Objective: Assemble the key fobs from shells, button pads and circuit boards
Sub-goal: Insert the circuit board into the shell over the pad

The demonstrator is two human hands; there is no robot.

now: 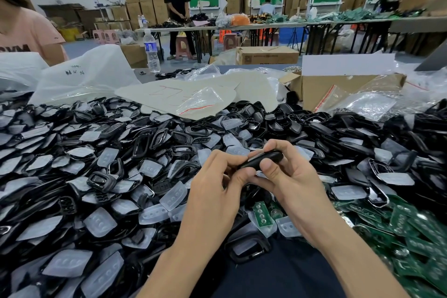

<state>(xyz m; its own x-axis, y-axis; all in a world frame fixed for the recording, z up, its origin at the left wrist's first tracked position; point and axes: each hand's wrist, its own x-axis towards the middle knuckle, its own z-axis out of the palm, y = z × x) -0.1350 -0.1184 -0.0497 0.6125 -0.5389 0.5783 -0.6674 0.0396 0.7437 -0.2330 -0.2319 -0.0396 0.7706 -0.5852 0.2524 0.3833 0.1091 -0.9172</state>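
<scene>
Both hands meet above the heap. The left hand (217, 176) has its fingers curled and its thumb pressed to the near end of a black fob shell (264, 158). The right hand (292, 176) pinches the same shell from the other side, thumb underneath and fingers wrapped over the top. The shell sits edge-on between them, raised clear of the parts below. A pale sliver shows along its upper edge, perhaps a button pad, though I cannot tell for sure. This looks to me like the pressing-together step. To do it well I'd keep the pieces square along the seam, squeeze evenly from one end toward the other, and make sure nothing soft is caught in the joint. Just under the right wrist lies a green circuit board (262, 213), and a pile of boards (411, 237) builds up on that hand's outer side. Loose translucent button pads (173, 195) and empty shells (101, 179) spread out beyond the left hand.
</scene>
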